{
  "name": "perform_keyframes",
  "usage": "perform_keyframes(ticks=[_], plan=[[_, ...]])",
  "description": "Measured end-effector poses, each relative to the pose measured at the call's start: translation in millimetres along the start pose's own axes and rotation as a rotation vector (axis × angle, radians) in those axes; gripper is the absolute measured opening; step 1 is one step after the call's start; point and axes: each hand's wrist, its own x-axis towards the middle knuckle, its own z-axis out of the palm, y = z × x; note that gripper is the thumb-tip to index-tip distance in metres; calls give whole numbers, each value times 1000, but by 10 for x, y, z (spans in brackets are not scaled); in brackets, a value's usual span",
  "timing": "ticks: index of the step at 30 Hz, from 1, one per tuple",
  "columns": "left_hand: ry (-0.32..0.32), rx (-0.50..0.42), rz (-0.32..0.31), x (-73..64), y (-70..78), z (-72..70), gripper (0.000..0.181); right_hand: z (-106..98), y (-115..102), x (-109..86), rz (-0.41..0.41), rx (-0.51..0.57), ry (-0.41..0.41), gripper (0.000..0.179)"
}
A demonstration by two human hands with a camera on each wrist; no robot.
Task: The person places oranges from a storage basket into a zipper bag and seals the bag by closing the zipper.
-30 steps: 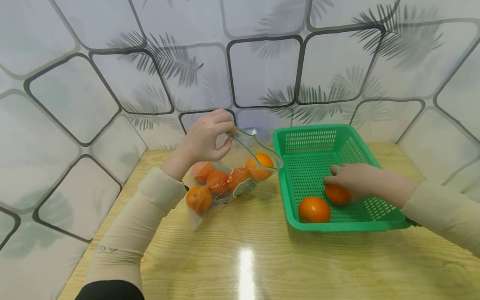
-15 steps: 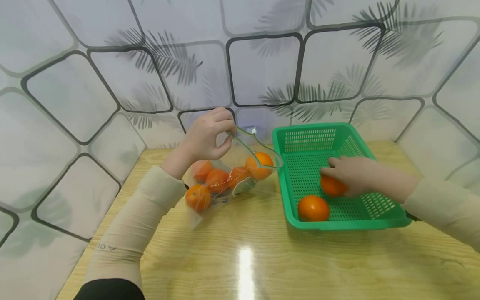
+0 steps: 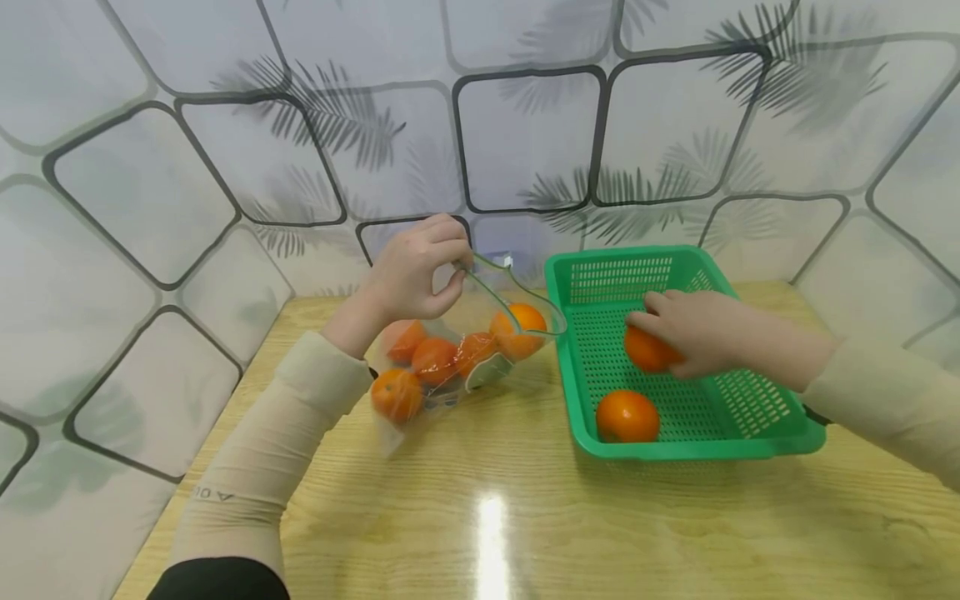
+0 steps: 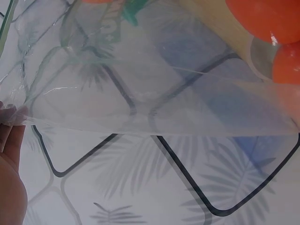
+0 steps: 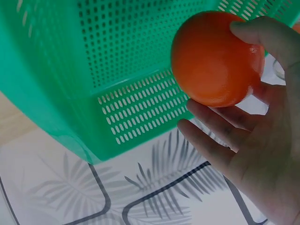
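My left hand (image 3: 422, 265) pinches the green-edged rim of a clear plastic bag (image 3: 450, 417), holding its mouth up and open. Several oranges (image 3: 435, 361) lie inside the bag on the table. In the left wrist view the bag's film (image 4: 140, 103) stretches away from the pinching fingers (image 4: 14, 117). Over the green basket (image 3: 564, 375), my right hand (image 3: 708, 329) grips an orange (image 3: 648, 348). The right wrist view shows this orange (image 5: 215, 58) between thumb and fingers, with some fingers spread below it. A second orange (image 3: 628, 417) sits in the basket's near left corner.
The basket stands on a light wooden table (image 3: 420, 517), close to the bag's right side. Behind the table rises a wall covering (image 3: 525, 142) with leaf and line patterns. Light glares off the table's front middle.
My right hand has lifted the orange from the basket's floor and moved it left and away from me. The left hand and the bag have stayed in place.
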Motion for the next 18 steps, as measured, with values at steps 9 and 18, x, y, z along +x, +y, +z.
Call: perform_keyframes(ticks=[9,18], plan=[[-4,1,1,0,-4,9,8,-180,-30,87,-9,-29,40,70],[-6,-9,10,3,3,-3,8,-369,-55,163,-30,-50,64,76]])
